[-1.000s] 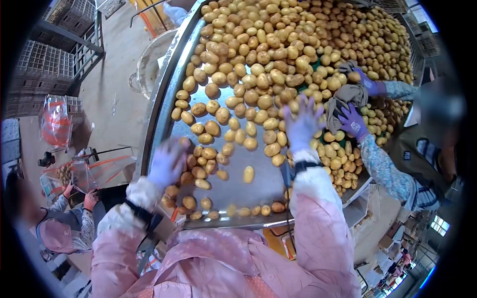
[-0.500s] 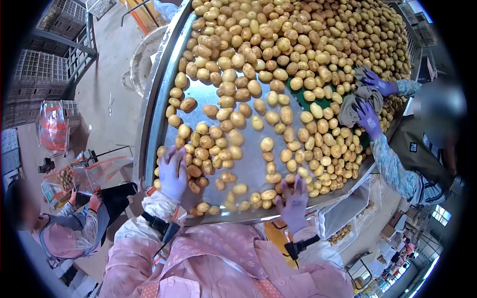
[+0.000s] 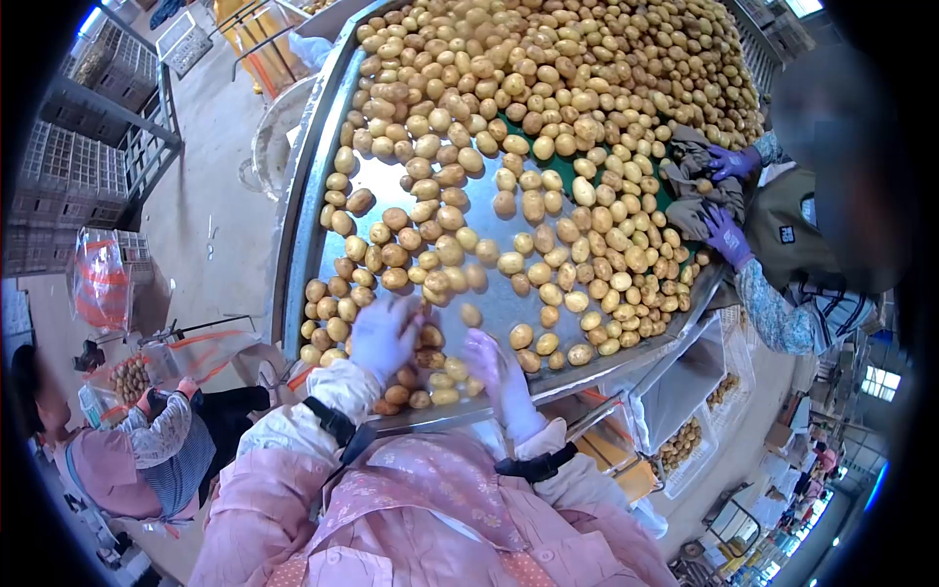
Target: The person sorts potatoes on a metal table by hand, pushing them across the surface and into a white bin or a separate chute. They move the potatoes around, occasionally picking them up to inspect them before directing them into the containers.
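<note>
Many yellow-brown potatoes (image 3: 533, 205) lie spread over a metal sorting table (image 3: 499, 298). My left hand (image 3: 383, 338), in a pale purple glove, rests low over the potatoes near the front edge. Its fingers are apart, pointing away and right, slightly blurred; some potatoes under the fingertips are partly hidden. My right hand (image 3: 499, 372), gloved alike, is held edge-on with fingers stretched out, right of a small group of potatoes (image 3: 445, 382). I see nothing held in it. Bare metal shows between this group and the potatoes on the right.
Across the table's right side, a co-worker's purple-gloved hands (image 3: 726, 235) are on a grey cloth (image 3: 690, 181). Another person (image 3: 127, 450) sits at left beside a bag of potatoes (image 3: 129, 380). Crates (image 3: 73, 176) are stacked far left. A raised metal rim (image 3: 305, 205) borders the table.
My right hand has moved left, towards my left hand, which has shifted right and slightly nearer. Potatoes near the front have been pushed together between them. The camera view has shifted a little.
</note>
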### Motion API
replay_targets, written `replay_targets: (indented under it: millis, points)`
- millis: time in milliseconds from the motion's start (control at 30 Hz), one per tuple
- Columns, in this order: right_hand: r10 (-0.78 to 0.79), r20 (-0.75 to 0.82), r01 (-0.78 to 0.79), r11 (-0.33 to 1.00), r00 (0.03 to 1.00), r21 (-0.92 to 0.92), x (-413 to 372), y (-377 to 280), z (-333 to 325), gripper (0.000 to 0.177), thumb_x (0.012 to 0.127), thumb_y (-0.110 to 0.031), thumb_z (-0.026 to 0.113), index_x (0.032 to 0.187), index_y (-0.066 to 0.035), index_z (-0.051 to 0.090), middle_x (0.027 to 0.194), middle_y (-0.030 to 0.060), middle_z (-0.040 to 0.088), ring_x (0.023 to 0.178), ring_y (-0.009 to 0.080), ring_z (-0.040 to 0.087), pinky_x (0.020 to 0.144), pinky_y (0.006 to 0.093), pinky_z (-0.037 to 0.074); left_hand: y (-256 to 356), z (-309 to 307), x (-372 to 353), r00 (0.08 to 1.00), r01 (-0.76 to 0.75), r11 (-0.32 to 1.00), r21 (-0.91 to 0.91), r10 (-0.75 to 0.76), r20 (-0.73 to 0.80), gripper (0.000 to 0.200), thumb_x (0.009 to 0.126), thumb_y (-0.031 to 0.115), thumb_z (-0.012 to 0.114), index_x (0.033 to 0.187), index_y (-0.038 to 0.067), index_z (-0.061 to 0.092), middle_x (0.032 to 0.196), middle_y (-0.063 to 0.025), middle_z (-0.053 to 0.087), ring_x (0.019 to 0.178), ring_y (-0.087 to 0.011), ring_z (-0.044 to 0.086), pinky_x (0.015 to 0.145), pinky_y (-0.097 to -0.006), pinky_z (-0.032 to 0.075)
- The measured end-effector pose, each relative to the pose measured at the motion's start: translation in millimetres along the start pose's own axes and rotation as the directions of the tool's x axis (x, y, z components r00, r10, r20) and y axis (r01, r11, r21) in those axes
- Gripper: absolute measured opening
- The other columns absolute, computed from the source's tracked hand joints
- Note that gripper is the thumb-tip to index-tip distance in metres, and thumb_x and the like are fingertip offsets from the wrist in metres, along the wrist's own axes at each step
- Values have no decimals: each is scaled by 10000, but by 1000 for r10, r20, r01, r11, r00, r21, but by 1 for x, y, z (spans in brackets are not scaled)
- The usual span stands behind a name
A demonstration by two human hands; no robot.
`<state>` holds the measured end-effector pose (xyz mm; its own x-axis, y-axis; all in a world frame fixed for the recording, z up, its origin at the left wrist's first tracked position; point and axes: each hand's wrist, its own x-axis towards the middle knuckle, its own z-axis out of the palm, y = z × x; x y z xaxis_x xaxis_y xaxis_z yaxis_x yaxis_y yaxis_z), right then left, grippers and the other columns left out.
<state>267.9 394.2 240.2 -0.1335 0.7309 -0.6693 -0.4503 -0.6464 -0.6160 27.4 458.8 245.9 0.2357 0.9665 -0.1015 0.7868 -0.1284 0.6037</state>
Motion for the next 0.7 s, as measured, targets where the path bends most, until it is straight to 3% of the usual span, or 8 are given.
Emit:
replay_targets:
  millis: [33,100,233,300,367,433,500,700]
  points:
    - [161,1,-151,929,987,337,-11,-5,8,530,1079,-238,591,1574,-97,465,1352,122,650,1253,322,644,1094,414,503,12,-1,-2,995,-101,994,-40,102,3,412,900,244,735,1279,92,685,1116,-161,693,958,-396,689,852,-505,551]
    - [126,-53,-106,954,991,280,-30,-16,22,502,1097,-319,573,1540,-113,459,1266,96,632,1031,221,643,894,335,534,42,-1,3,866,-499,866,-42,500,9,449,938,256,660,1352,84,631,1374,-199,636,1219,-388,637,1040,-465,520]
    - [13,-271,-11,1000,963,10,-37,-15,-7,366,1097,-351,573,1338,-75,585,998,44,607,666,90,486,561,243,397,-1,18,63,995,-51,971,234,68,-67,551,940,180,632,1477,96,542,1438,-177,594,1284,-368,611,1051,-472,527]
    - [105,-372,-99,994,922,37,-44,-40,-30,323,1098,-318,579,1309,-75,609,924,23,598,616,86,472,512,232,365,0,7,83,955,73,964,256,-141,261,543,942,153,619,1478,115,546,1425,-175,590,1262,-349,625,979,-482,563]
    - [-228,-370,122,950,901,-289,-24,-32,-58,275,1085,-265,595,1287,-81,630,906,24,623,623,99,515,505,242,392,1,16,78,952,0,946,326,-99,289,515,938,156,619,1449,203,566,1387,-167,581,1196,-374,643,916,-485,585]
    - [-630,-145,303,548,763,-780,18,-40,-67,283,1041,-207,605,1298,-93,637,995,67,653,754,183,603,604,329,476,5,29,67,935,-44,900,434,-116,336,507,936,165,626,1433,248,577,1374,-156,574,1176,-391,642,918,-484,585]
    - [-819,342,304,-216,461,-928,41,-76,-40,351,964,-126,597,1308,-122,666,1168,124,677,1033,333,696,846,475,577,2,42,54,933,-41,926,376,-99,346,502,924,130,617,1407,266,591,1358,-165,568,1178,-404,628,939,-485,578]
    - [-423,298,130,-382,855,-915,88,-25,10,284,904,-121,629,1184,-150,673,1222,78,613,1018,332,698,778,478,603,-30,4,44,921,-26,999,-27,35,389,682,911,47,572,1556,252,487,1451,-202,559,1234,-403,629,1019,-468,548]
